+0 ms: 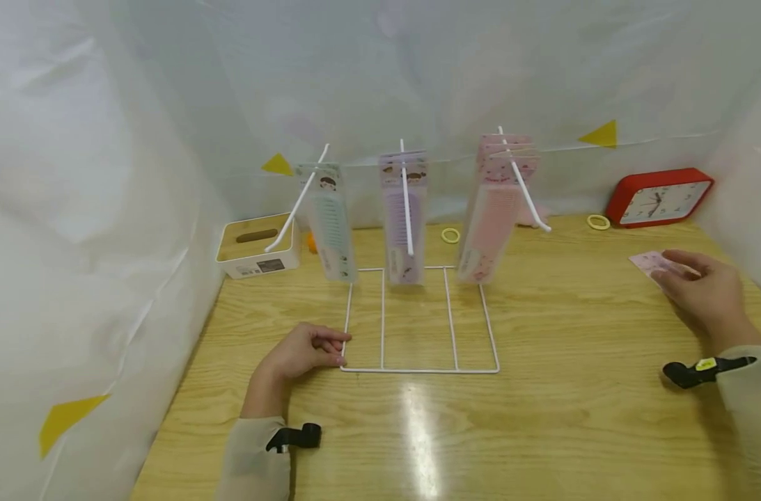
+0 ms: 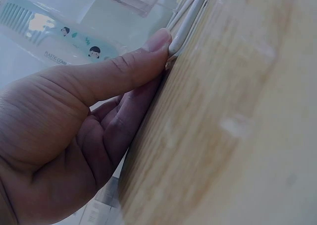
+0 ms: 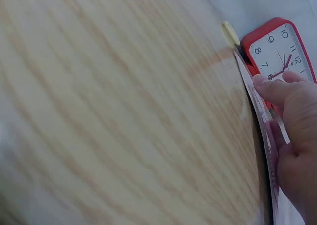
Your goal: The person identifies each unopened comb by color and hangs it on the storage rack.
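My left hand [image 1: 305,353] pinches the front left corner of a white wire display rack [image 1: 418,371]; in the left wrist view the thumb lies on the wire [image 2: 185,31]. Three prongs of the rack carry packaged plastic combs: a green comb [image 1: 333,223] on the left, purple combs [image 1: 405,223] in the middle and pink combs [image 1: 496,216] on the right. Over at the table's right side, my right hand [image 1: 706,289] holds a flat pink printed package [image 1: 649,263] low at the tabletop. The right wrist view shows this package [image 3: 265,131] nearly edge-on, partly behind the hand.
A red clock [image 1: 662,198] stands at the back right beside a yellow ring [image 1: 598,222]. Another yellow ring [image 1: 450,235] lies behind the rack. A white tissue box with a wooden lid [image 1: 257,243] sits back left. Translucent sheeting [image 1: 386,76] encloses the table.
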Tool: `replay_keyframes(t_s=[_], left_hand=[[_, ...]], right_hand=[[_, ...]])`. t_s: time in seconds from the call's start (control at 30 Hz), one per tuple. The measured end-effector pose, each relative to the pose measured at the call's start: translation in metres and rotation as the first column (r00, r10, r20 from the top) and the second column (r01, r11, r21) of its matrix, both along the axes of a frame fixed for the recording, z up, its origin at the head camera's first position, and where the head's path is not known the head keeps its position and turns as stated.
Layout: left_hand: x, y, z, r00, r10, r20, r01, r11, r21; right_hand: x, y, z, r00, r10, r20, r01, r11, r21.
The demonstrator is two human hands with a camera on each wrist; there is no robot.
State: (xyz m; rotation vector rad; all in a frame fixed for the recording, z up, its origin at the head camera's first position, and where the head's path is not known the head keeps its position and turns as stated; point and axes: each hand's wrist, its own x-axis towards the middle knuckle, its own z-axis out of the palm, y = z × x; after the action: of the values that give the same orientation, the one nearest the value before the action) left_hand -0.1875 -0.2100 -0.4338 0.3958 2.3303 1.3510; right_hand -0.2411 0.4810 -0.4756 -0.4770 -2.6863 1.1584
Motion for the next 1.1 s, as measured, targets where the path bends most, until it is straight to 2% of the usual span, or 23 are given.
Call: replay_keyframes(t_s=[0.4,0.53,0.63,0.7,0.8,0.9,1.1], left_hand=[[0.001,0.0,-0.003,1.0,0.012,0.014,-0.012,1.0,-0.006],[0.001,0.001,0.0,1.0,0.016,-0.002,-0.016,1.0,-0.014],[0.0,0.001,0.002,1.0,0.02,-0.005,-0.02,1.0,-0.019],[0.0,0.002,0.002,1.0,0.016,0.001,-0.016,1.0,-0.02],[0.001,0.002,0.003,1.0,0.016,0.013,-0.015,1.0,-0.018],[0.001,0.002,0.002,1.0,0.006,0.007,-0.006,1.0,-0.016],[0.0,0.001,0.001,1.0,0.023,0.021,-0.023,1.0,-0.007]], right_hand=[[-0.002,-0.011,0.003,0.993,0.102,0.059,-0.106,0.991,0.085],[-0.005,-0.01,0.009,0.988,0.101,0.117,-0.109,0.992,0.068],[-0.006,-0.009,0.015,0.979,0.145,0.142,-0.153,0.987,0.052],[-0.004,-0.01,0.018,0.974,0.187,0.127,-0.193,0.98,0.037],[-0.001,-0.012,0.02,0.971,0.232,0.058,-0.227,0.971,-0.073],[0.0,-0.016,0.024,0.977,0.21,0.026,-0.202,0.962,-0.182],[0.001,-0.022,0.04,0.984,0.167,0.066,-0.16,0.983,-0.093]])
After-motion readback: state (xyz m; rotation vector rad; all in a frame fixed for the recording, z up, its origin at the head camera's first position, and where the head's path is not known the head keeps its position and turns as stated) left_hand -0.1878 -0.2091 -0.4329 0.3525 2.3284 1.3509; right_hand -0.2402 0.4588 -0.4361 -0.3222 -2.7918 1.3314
